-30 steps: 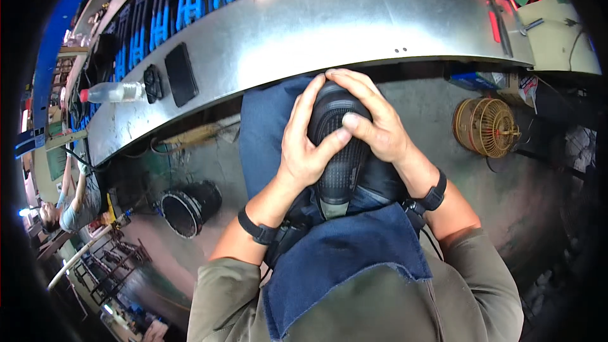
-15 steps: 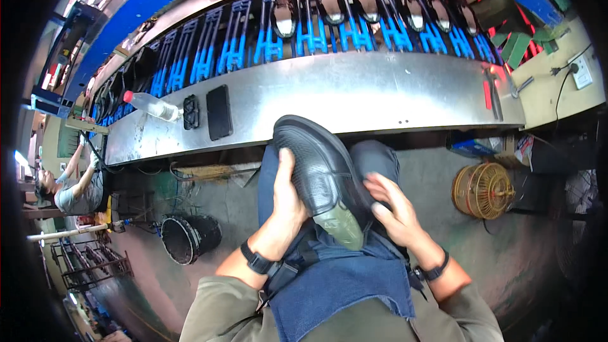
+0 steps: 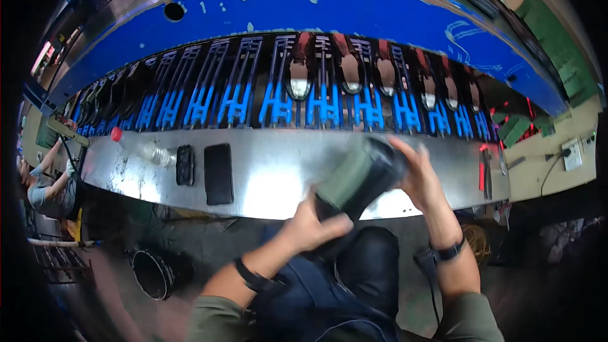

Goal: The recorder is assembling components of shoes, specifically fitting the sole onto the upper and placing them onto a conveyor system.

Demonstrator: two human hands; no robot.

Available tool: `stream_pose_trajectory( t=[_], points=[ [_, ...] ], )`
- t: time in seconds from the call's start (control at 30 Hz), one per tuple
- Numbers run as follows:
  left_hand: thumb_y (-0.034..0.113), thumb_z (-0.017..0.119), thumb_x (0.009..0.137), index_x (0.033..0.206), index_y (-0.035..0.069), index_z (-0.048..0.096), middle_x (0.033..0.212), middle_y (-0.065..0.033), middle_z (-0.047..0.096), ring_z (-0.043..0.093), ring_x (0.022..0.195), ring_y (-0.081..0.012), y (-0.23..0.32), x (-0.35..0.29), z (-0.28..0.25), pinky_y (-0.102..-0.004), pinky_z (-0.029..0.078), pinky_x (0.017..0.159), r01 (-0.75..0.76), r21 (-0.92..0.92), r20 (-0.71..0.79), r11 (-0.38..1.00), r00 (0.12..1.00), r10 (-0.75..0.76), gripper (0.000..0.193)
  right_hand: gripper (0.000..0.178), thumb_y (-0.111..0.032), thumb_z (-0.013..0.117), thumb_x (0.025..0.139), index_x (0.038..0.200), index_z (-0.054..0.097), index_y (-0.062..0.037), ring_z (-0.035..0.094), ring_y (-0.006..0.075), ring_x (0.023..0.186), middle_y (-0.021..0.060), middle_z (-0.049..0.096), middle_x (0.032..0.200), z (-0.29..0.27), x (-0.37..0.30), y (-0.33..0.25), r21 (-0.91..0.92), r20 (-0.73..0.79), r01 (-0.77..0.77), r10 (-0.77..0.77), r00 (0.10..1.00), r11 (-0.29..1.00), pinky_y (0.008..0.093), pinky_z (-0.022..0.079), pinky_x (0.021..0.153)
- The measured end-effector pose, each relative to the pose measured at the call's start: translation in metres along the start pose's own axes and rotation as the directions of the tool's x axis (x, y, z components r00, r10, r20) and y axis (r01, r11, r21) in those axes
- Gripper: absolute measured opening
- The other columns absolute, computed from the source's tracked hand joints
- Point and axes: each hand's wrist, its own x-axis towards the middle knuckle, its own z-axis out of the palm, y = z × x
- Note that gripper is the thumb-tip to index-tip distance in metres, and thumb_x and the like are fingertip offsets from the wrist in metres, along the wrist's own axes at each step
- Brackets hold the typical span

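A black leather shoe [image 3: 380, 171] with a greenish part is between my hands over the bench's near edge, tilted and smeared by motion. My left hand [image 3: 313, 225] grips its near left end, thumb across the lower side. My right hand [image 3: 421, 174] is at its far right end; its fingers curve round that end and are partly blurred. A dark wristband shows on each of my wrists. Beyond my hands, several upturned dark shoes [image 3: 299, 80] rest on the blue-tipped forks [image 3: 275, 104] of a rack.
The metal bench [image 3: 272, 158] holds a black phone [image 3: 218, 174], a small black object [image 3: 185, 164] and a clear bottle [image 3: 149, 151] with a red cap. Tools [image 3: 484, 174] lie at its right end. A black bucket [image 3: 152, 273] stands on the floor. A co-worker [image 3: 50, 183] is at far left.
The shoe has risen from my lap to over the bench edge and turned, bringing its greenish part to the far side. Both hands moved up with it. The view has tilted toward the rack.
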Motion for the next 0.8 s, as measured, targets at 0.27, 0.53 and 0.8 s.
stream_pose_trajectory(
  t=[0.27,0.53,0.8],
  points=[
    [0.039,0.083,0.080,0.133,-0.007,0.050,0.126,-0.0259,0.065,0.065,0.112,-0.0405,-0.071,0.237,-0.283,-0.0432,0.051,0.097,0.282,0.807,-0.503,0.519,0.788,0.355,0.078,0.079,-0.043,0.077,0.083,0.148,0.048,-0.0070,0.052,0.0408,0.130,0.0268,0.049,0.146,0.095,0.336,0.082,-0.999,0.037,0.042,-0.514,0.857,-0.003,0.0491,0.044,0.107],
    [0.019,0.077,0.080,0.131,-0.002,0.056,0.144,-0.0284,0.046,0.045,0.134,-0.0463,-0.028,0.207,-0.194,-0.0478,0.045,0.107,0.020,0.974,-0.070,0.227,0.974,0.214,0.059,0.080,-0.023,0.067,0.083,0.153,0.037,-0.0032,0.051,0.0245,0.132,0.0134,0.051,0.145,-0.031,0.168,0.021,0.212,0.201,-0.070,0.026,0.979,0.975,0.0388,0.053,0.098],
    [0.017,0.064,0.090,0.135,-0.003,0.055,0.133,-0.0247,0.058,0.052,0.126,-0.0418,0.301,0.246,0.131,-0.0480,0.044,0.106,-0.872,0.481,0.494,-0.091,0.184,0.850,0.050,0.069,-0.022,0.077,0.082,0.140,0.048,0.0025,0.062,0.0422,0.116,0.0266,0.059,0.130,-0.085,-0.145,0.096,-0.818,-0.399,-0.096,-0.438,0.806,0.568,0.0451,0.052,0.098]
  ],
)
